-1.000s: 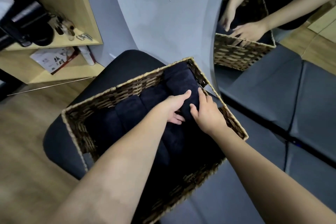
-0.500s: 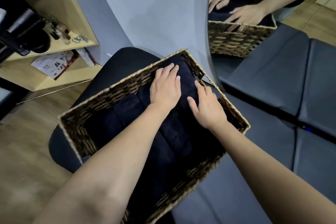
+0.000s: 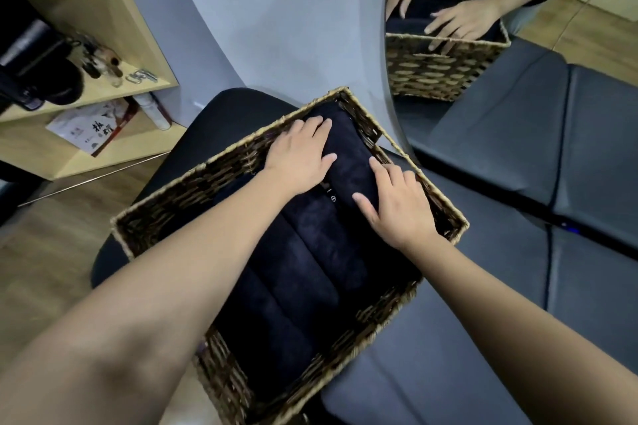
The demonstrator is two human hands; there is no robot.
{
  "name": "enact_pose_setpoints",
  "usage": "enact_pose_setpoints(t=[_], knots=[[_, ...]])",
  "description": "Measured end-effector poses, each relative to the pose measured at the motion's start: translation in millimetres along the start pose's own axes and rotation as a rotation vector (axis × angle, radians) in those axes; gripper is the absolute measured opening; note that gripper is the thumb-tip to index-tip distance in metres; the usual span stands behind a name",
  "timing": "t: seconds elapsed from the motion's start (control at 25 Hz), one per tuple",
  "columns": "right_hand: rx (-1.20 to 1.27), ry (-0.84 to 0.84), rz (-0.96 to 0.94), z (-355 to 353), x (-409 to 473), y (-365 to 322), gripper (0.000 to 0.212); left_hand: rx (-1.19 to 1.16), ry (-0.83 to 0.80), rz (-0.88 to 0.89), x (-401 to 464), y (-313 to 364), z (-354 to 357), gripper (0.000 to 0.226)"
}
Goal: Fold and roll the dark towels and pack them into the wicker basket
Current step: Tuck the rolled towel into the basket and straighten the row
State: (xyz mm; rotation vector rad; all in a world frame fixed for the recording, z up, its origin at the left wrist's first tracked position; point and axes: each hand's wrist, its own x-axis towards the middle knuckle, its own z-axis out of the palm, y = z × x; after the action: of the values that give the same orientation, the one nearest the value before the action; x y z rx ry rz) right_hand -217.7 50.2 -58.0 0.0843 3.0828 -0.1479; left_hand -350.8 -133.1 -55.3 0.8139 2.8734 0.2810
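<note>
Basket: we see a rectangular woven wicker basket (image 3: 193, 190).
Towels: soft dark rolls (image 3: 310, 252) lie side by side inside.
Hands: our left hand (image 3: 300, 155) and right hand (image 3: 397, 203) press flat on them, fingers straight, gripping nothing.

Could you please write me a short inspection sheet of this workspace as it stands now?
Surface: rounded black seat under the basket, beside grey cushions.
Job's things: brown woven wicker basket holding dark rolled towels side by side.
Clutter: nothing seen on the seat.
Hands: left hand and right hand press flat on the far towel.
Cables: dark cable across the cushions.
Surroundings: wooden shelf, wall mirror.
</note>
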Motion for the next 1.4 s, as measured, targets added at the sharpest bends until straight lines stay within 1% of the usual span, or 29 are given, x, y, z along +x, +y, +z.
enact_pose_setpoints(t=[0.08,0.16,0.24,0.32,0.44,0.48,0.56,0.6,0.68,0.72,0.76,0.8,0.88,0.96,1.0,1.04,1.12,1.2,1.28,1.4], knots=[[-0.064,-0.084,0.061,-3.2,-12.0,-2.1,0.098,0.048,-0.007,0.077,-7.8,-10.6,0.8,0.075],[-0.052,-0.194,0.134,-7.2,-14.0,-4.9,0.113,0.021,-0.044,0.081,-6.7,-8.7,0.8,0.080],[0.006,-0.239,0.133,-7.4,-8.4,-3.2,0.116,0.001,-0.061,0.041,2.8,0.7,0.2,0.082],[0.086,-0.285,0.106,-7.4,-0.7,7.2,0.113,0.043,-0.084,0.022,10.2,10.6,0.9,0.082],[0.188,-0.411,0.073,-10.7,11.9,23.9,0.112,0.057,-0.104,-0.010,14.6,17.5,3.9,0.079],[0.194,-0.425,0.071,-10.9,14.4,25.3,0.111,0.040,-0.102,-0.012,17.0,17.6,3.1,0.079],[0.113,-0.378,0.052,-10.5,11.0,18.3,0.110,0.021,-0.111,0.002,18.7,13.9,-1.6,0.081],[0.021,-0.291,0.024,-9.9,4.8,13.3,0.110,0.032,-0.132,0.019,18.3,11.5,-5.9,0.084],[-0.200,-0.105,-0.042,-9.9,-9.5,7.4,0.110,0.074,-0.187,0.048,16.2,6.8,-16.3,0.097],[-0.271,-0.045,-0.046,-11.0,-15.1,6.6,0.112,0.094,-0.216,0.062,16.5,5.5,-21.6,0.105],[-0.304,-0.025,-0.029,-11.8,-19.4,6.3,0.117,0.110,-0.234,0.074,15.8,5.8,-25.2,0.113],[-0.315,-0.028,-0.004,-12.5,-21.8,5.9,0.121,0.127,-0.229,0.088,14.3,7.1,-26.4,0.118],[-0.318,-0.072,0.082,-12.4,-22.7,2.9,0.130,0.154,-0.155,0.162,10.5,8.9,-23.5,0.119],[-0.275,-0.134,0.195,-16.1,-21.5,3.0,0.137,0.188,-0.072,0.340,15.7,7.6,-24.6,0.120],[-0.246,-0.170,0.242,-19.2,-22.7,6.9,0.140,0.216,-0.054,0.422,22.5,7.3,-27.0,0.125],[-0.218,-0.205,0.274,-22.4,-25.1,12.9,0.143,0.261,-0.056,0.480,31.0,7.6,-30.0,0.132],[-0.193,-0.262,0.297,-28.2,-30.0,22.6,0.146,0.425,-0.098,0.546,50.5,11.5,-35.8,0.146],[-0.226,-0.283,0.288,-28.2,-30.8,24.7,0.146,0.577,-0.137,0.603,66.4,19.7,-34.4,0.152],[-0.276,-0.278,0.288,-23.5,-25.0,21.0,0.144,0.616,-0.138,0.634,73.6,28.7,-26.1,0.147],[-0.345,-0.229,0.322,-13.5,-14.3,13.9,0.133,0.553,-0.050,0.648,73.3,31.9,-15.5,0.126]])
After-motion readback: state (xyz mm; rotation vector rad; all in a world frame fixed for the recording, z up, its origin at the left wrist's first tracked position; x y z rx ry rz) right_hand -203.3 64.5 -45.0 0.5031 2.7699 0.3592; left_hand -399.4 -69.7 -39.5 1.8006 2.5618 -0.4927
